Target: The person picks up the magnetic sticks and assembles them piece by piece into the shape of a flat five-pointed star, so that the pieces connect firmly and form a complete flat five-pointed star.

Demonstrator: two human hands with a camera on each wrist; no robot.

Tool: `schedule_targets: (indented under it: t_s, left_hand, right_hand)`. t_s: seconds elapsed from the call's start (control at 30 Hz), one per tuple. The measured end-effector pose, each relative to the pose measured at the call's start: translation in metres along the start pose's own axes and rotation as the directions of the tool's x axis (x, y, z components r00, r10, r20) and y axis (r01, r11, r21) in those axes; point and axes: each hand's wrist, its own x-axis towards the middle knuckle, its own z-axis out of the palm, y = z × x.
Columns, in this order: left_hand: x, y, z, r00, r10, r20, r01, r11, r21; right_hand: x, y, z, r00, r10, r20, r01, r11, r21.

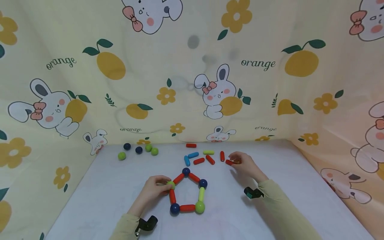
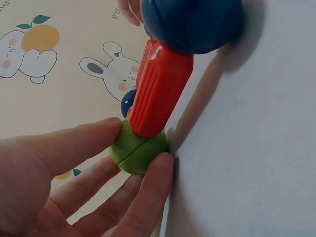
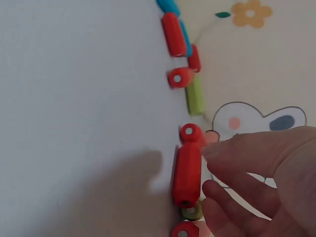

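Observation:
My left hand (image 1: 155, 187) pinches a green ball (image 2: 129, 150) between thumb and fingers, at the left corner of a five-sided ring of balls and rods on the white table. Red rods (image 1: 187, 208) and one green rod (image 1: 201, 194) link the ring's balls, such as the dark blue ball (image 1: 175, 209) at the front left. Over at the right, my right hand (image 1: 244, 165) reaches down to a red rod (image 3: 187, 175), thumb and fingertips right at its upper side. An olive-green piece (image 3: 191, 211) and another red rod (image 3: 184, 229) show below that rod in the right wrist view.
Loose red, blue and green rods (image 1: 208, 152) lie behind the ring. Several loose green and dark blue balls (image 1: 139, 150) sit at the back left. A printed cloth (image 1: 180, 113) forms the back and sides around the table. Each wrist carries a small black camera (image 1: 253, 193).

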Motion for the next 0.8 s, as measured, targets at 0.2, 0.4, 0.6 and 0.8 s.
schedule_targets:
  t_s: [0.2, 0.4, 0.6, 0.8]
  left_hand:
    - [-0.001, 0.000, -0.002, 1.000, -0.009, -0.002, 0.009, 1.000, 0.000]
    - [-0.002, -0.003, -0.008, 1.000, -0.010, -0.029, 0.010, 1.000, 0.006]
    - [-0.003, -0.007, -0.016, 0.998, -0.001, -0.062, 0.000, 1.000, -0.012]
    - [0.000, -0.010, -0.027, 0.993, -0.038, -0.116, 0.036, 0.999, -0.022]
  right_hand:
    - [0.009, 0.003, 0.006, 0.998, 0.057, 0.030, -0.055, 0.997, -0.053]
    - [0.011, -0.001, 0.013, 0.994, 0.088, 0.061, -0.082, 0.992, -0.098]
    - [0.004, -0.006, 0.025, 0.995, 0.076, 0.072, -0.067, 0.990, -0.121]
    - [-0.008, -0.022, 0.041, 0.992, -0.004, 0.128, 0.008, 1.000, -0.027]
